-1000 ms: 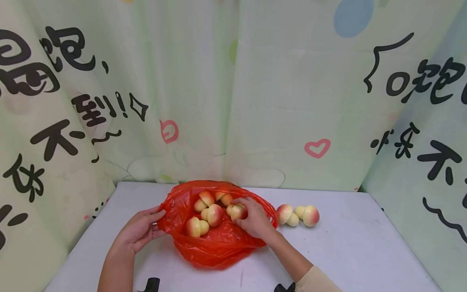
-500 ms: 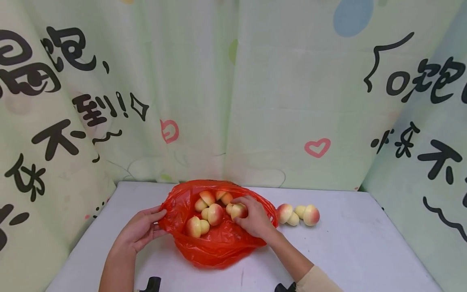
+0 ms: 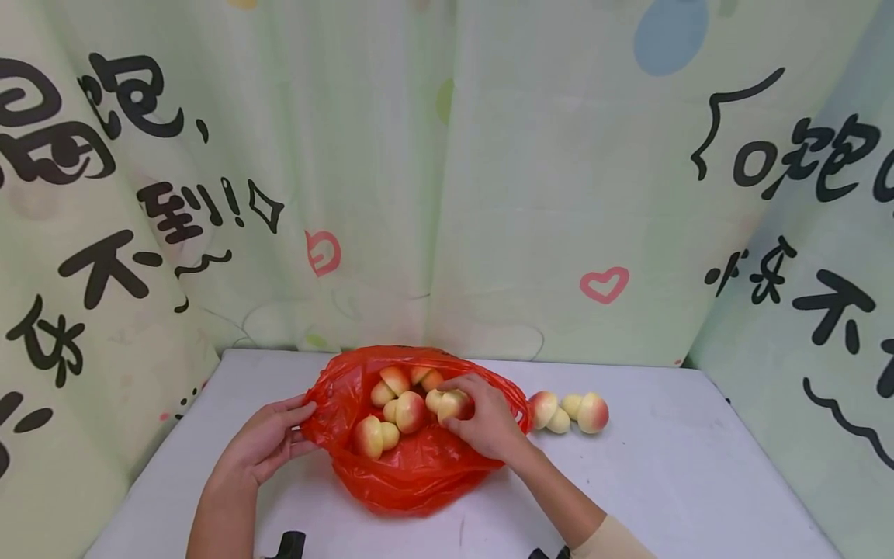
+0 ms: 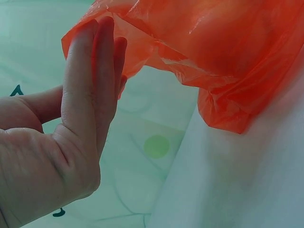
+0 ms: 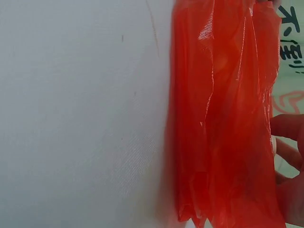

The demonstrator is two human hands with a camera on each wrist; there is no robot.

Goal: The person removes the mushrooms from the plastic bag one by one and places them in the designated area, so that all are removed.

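Observation:
A red plastic bag (image 3: 377, 485) lies with its mouth spread wide on the white table. My left hand (image 3: 268, 442) pinches the bag's left rim, thumb over the edge. In the left wrist view its fingers (image 4: 78, 85) stretch straight along the red film. Inside the bag are several mushroom-shaped pieces, cream with a red blush, such as the mushroom (image 3: 410, 412) in the middle and another mushroom (image 3: 369, 436) at front left. My right hand (image 3: 489, 419) reaches over the right rim and grips one more mushroom (image 3: 454, 405) above the bag's inside. In the right wrist view the bag partly hides this hand.
Two more mushrooms, a left one (image 3: 545, 409) and a right one (image 3: 594, 413), lie on the table (image 3: 649, 466) just right of the bag. A patterned curtain (image 3: 517, 194) with black writing hangs around the table's back and sides.
The mushroom in my right hand has tilted and shifted slightly left, its stem pointing further toward the pile. The left hand still holds the bag's rim; the head view has shifted a little.

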